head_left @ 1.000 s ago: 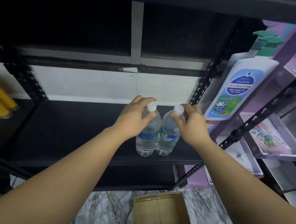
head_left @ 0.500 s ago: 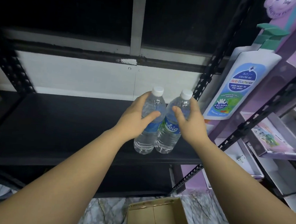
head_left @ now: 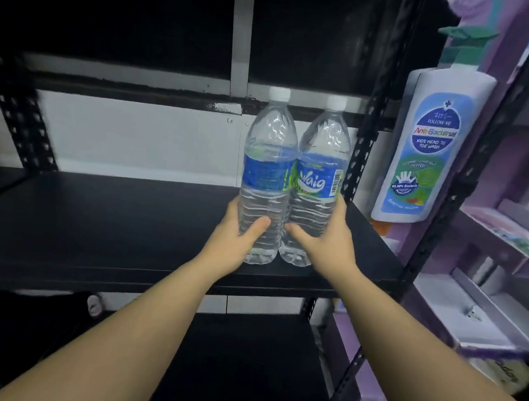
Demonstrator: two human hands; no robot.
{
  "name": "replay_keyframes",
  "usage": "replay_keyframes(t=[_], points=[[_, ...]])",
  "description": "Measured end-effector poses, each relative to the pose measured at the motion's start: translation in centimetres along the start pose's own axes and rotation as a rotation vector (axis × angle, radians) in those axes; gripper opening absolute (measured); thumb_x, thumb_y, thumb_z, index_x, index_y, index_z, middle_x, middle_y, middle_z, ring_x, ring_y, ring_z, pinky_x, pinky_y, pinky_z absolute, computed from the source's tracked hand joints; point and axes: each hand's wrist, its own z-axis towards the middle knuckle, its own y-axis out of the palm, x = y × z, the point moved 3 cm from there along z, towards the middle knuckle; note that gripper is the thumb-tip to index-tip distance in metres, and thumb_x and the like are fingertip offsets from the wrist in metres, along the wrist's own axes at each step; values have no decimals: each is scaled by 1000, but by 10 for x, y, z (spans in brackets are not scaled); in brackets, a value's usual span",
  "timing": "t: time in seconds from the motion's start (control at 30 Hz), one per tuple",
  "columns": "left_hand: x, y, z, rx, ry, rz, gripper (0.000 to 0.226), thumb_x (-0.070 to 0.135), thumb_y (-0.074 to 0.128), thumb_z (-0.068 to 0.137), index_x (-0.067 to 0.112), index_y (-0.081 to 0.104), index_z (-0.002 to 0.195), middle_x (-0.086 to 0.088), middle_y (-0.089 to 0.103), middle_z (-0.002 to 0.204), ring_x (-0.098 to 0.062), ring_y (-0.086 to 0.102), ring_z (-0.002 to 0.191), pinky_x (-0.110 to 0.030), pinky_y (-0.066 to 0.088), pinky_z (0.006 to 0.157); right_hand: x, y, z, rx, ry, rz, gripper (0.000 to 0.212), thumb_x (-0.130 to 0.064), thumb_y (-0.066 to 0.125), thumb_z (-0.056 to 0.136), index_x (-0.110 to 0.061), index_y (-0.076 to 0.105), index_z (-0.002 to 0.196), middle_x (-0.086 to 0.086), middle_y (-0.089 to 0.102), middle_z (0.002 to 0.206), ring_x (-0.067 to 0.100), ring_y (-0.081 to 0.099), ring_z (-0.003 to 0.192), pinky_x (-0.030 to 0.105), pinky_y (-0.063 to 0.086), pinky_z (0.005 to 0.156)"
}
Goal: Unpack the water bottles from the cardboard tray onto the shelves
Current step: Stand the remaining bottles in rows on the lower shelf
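the black shelf (head_left: 116, 222) fills more of the view than half a second ago, and the cardboard tray that showed at the bottom edge is now out of sight but for a thin sliver. a lower shelf (head_left: 232, 353) now shows beneath it. on the purple rack at the right the wash bottle (head_left: 430, 148) stands as before, just beside the black upright.

the two bottles stand upright on the shelf near its right front corner, touching side by side, in the same spot as before. the left bottle (head_left: 267, 157) turns its label's back to the camera; the right bottle (head_left: 319, 172) shows "waig".

both hands have slid down from the bottles' shoulders and label bands to the ribbed lower bodies. the left hand (head_left: 233, 238) grips the left bottle low, thumb across its front. the right hand (head_left: 325, 241) grips the right bottle low, thumb pointing inward. the thumbs lie close, not touching.
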Motion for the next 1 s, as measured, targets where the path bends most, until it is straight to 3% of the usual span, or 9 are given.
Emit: replay_keyframes(t=[0.1,0.27,0.4,0.57,0.7,0.87,1.0], points=[[-6,6,1,20,10,-35,69,53,59,99,38,25,157,20,62,135,4,61,116,-29,46,103,8,3,-3,10,-11,48,100,-42,91,75,-47,26,150,-34,61,124,-24,56,104,-1,40,82],[-11,12,-2,73,-2,-57,59,57,55,97,44,32,150,30,63,127,16,58,112,-19,46,94,23,8,-9,-11,-41,109,100,-34,94,74,-69,24,137,-28,66,126,-13,63,110,7,47,87],[-15,12,-4,96,-44,-56,41,49,50,105,50,38,143,32,63,127,13,59,117,-21,44,96,32,9,-8,-59,-45,137,104,-34,95,70,-52,27,146,-25,64,131,-8,62,117,21,51,96],[-18,12,-4,143,-32,-51,53,30,41,95,40,49,146,27,67,129,8,59,122,-28,45,106,38,0,6,-124,-9,114,100,-61,93,53,-49,32,132,-27,68,116,-9,65,104,25,54,87],[-18,10,-5,155,-38,-53,55,33,52,86,44,55,140,25,69,129,3,61,123,-38,46,110,47,0,6,-157,10,149,93,-52,97,56,-48,37,127,-24,69,115,-10,66,103,28,56,90],[-19,5,-7,181,-16,-118,57,34,68,78,25,63,135,6,73,130,-12,66,126,-48,46,114,54,0,8,-186,-2,187,95,-53,98,56,-50,38,130,-21,65,123,-3,65,111,36,56,95],[-18,5,-8,249,-54,-118,63,44,81,68,30,65,127,6,75,124,-12,68,119,-48,48,113,53,-1,7,-169,-27,191,94,-54,96,57,-49,39,132,-28,49,128,-3,54,121,35,51,101]])
